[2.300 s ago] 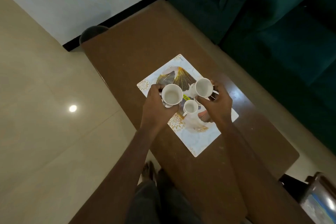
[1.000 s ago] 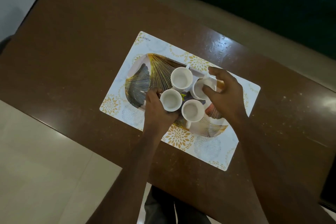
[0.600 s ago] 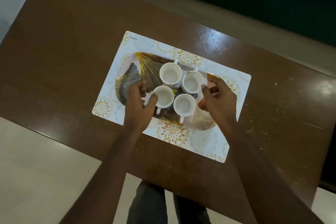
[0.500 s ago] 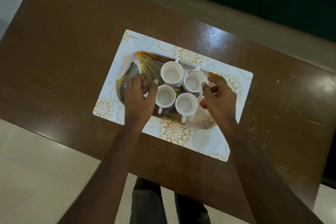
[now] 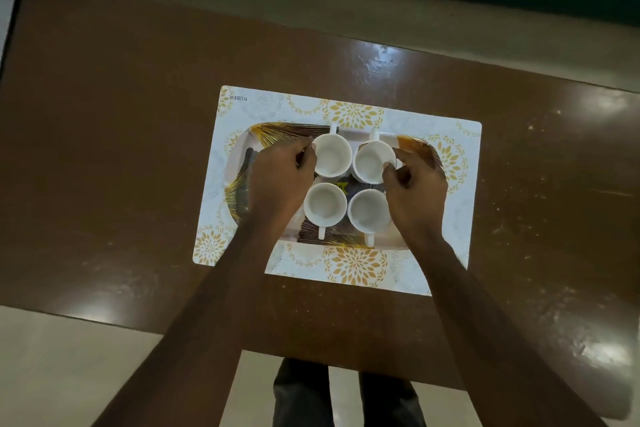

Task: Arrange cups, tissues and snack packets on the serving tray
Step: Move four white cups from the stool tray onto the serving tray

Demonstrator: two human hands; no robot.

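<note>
White ceramic at the middle of the serving tray point(image 5: 284, 131): far-left cup point(image 5: 331, 156), far-right cup point(image 5: 370, 163), near-left cup point(image 5: 325, 204) and near-right cup point(image 5: 367, 211) in a tight square, all upright, handles turned toward the tray's far and near edges. Pinches the far-right cup's rim between thumb and forefinger of the right hand point(image 5: 415, 194). Rests curled fingers of the left hand point(image 5: 278, 180) against the far-left cup's outer wall; cannot tell whether gripping or only touching. Under the tray, a floral placemat point(image 5: 353, 267), flat on the brown tabletop point(image 5: 121, 149).
</note>
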